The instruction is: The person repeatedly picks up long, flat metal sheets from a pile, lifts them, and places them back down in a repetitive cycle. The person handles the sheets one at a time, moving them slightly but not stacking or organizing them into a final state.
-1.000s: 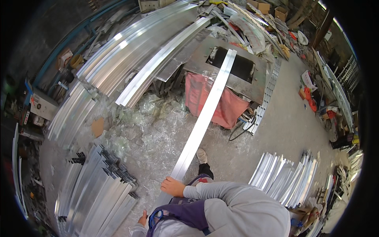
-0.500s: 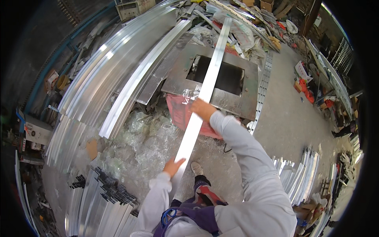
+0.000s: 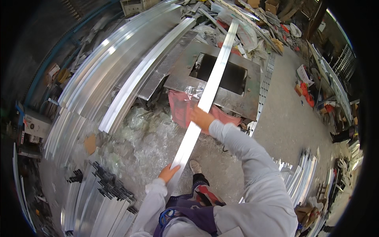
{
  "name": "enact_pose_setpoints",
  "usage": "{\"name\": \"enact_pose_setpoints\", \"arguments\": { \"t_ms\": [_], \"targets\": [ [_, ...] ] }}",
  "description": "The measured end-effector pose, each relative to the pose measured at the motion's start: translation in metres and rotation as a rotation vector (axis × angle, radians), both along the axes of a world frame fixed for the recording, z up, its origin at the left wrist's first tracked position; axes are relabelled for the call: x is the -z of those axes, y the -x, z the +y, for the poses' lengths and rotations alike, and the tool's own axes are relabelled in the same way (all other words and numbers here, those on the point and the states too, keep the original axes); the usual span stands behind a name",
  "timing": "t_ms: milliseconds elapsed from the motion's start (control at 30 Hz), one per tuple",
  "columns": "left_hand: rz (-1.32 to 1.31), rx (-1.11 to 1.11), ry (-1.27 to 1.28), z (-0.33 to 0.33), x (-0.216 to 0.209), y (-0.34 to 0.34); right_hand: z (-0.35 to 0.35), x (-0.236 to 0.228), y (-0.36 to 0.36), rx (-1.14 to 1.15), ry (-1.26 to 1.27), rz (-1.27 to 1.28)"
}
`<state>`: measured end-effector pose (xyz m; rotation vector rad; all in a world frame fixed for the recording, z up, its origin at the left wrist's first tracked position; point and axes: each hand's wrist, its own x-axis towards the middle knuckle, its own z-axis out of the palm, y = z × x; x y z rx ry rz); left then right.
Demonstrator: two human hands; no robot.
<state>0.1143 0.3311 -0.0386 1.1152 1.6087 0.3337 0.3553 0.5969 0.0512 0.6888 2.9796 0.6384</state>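
Holding a long aluminium strip (image 3: 205,98) with both hands, I keep it pointing away from me toward the steel frame (image 3: 252,85) with the square opening. My left hand (image 3: 169,173) grips the near end, fingers curled around the edge and pinching it. My right hand (image 3: 201,118) sits farther along, fingers wrapped over the strip's top, arm stretched out. Beyond the right fingers the strip runs across the frame's opening, its far end lying among the scrap past it. Under the right fingers lies a red cloth (image 3: 179,110); left of the left fingers, crumpled clear plastic (image 3: 138,138) covers the floor, with stacked profiles (image 3: 98,197) nearer me. I judge the strip only partly placed: it spans the frame, but both hands are on it and nothing is released yet.
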Motion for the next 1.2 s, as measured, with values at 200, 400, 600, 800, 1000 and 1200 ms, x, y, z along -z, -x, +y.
{"name": "enact_pose_setpoints", "arguments": {
  "t_ms": [200, 400, 600, 800, 1000, 1200],
  "targets": [
    [-0.045, -0.256, 0.313, -0.258, 0.059, 0.104, -0.222, 0.05, 0.095, -0.226, 0.417, 0.256],
    [0.149, -0.35, 0.692, -0.499, 0.094, 0.168, -0.43, 0.061, 0.151, -0.344, 0.634, 0.414],
    [-0.059, -0.368, 0.693, -0.517, 0.062, 0.176, -0.445, 0.051, 0.152, -0.515, 0.685, 0.511],
    [-0.544, -0.557, 0.873, -0.292, 0.001, 0.131, -0.265, -0.012, 0.09, -0.412, 0.572, 0.457],
    [-0.172, 0.065, 0.315, -0.009, -0.096, 0.02, -0.077, -0.028, -0.002, -0.224, 0.207, 0.397],
    [0.063, -0.04, -0.087, 0.121, -0.092, -0.06, 0.046, -0.051, -0.039, 0.032, 0.035, 0.325]
  ]
}}
